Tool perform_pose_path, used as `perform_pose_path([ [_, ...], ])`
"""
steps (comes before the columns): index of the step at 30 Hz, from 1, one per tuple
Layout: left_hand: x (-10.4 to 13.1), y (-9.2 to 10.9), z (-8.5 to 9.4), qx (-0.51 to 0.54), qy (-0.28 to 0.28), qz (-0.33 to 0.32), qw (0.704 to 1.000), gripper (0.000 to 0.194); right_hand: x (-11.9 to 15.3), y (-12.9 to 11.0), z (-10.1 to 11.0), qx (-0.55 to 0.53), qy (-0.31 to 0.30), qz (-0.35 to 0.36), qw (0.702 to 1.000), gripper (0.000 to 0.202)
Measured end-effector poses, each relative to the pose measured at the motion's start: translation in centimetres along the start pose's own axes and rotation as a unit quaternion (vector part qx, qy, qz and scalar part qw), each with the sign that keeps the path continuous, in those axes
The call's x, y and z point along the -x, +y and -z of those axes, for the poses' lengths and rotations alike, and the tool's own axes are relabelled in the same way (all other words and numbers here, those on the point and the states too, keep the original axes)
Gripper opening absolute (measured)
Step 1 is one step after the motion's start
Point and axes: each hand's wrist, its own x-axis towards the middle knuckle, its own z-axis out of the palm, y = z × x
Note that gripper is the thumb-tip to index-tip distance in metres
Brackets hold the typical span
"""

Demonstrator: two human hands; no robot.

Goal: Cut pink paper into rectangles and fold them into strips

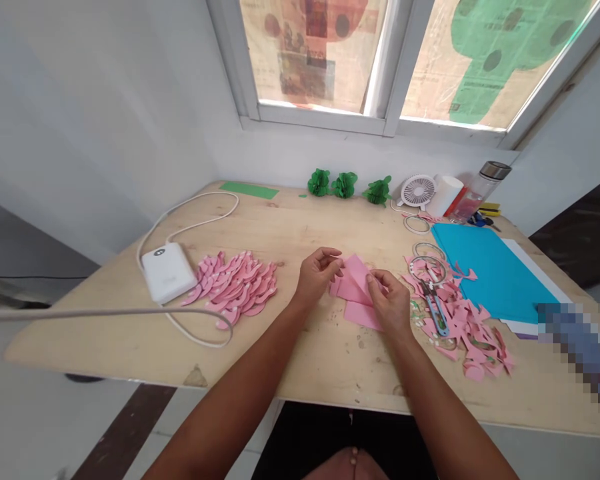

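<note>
Both hands are at a piece of pink paper (356, 272) above the middle of the table's front half. My right hand (394, 308) pinches its right side between thumb and fingers. At the left edge, my left hand (316, 277) is closed, its thumb and fingertips pinching the paper. More pink paper (363, 315) lies flat on the wood just below. Curved pink paper cutouts (243, 283) are heaped left of my left hand. To the right of my right hand, small scissors with blue handles (436, 312) rest on a pile of pink scraps (473, 333).
A white power bank (167, 272) with a looping white cable (193, 195) sits at the left. Green paper flowers (344, 185), a small fan (418, 192) and a bottle (480, 193) line the back. Blue sheets (495, 270) and tape rings (427, 270) lie at the right.
</note>
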Motion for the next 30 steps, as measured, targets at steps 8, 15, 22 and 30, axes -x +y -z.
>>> perform_pose_path([
  [8, 0.1, 0.8, 0.8, -0.118, 0.039, -0.056, 0.991, 0.014, -0.1, -0.2, 0.1, 0.000, 0.013, -0.003, 1.000, 0.025],
  [15, 2.1, 5.3, 6.1, -0.335, 0.067, -0.062, 0.938, 0.013, 0.0, -0.5, 0.3, 0.004, 0.016, 0.003, 1.000, 0.026],
  [22, 5.5, 6.6, 13.1, -0.529, 0.145, 0.014, 0.836, 0.017, 0.1, -0.7, 0.1, 0.008, 0.007, 0.007, 1.000, 0.026],
  [30, 7.1, 5.3, 14.9, -0.617, 0.096, 0.079, 0.777, 0.021, 0.2, -1.0, 0.3, 0.018, 0.010, 0.002, 1.000, 0.026],
])
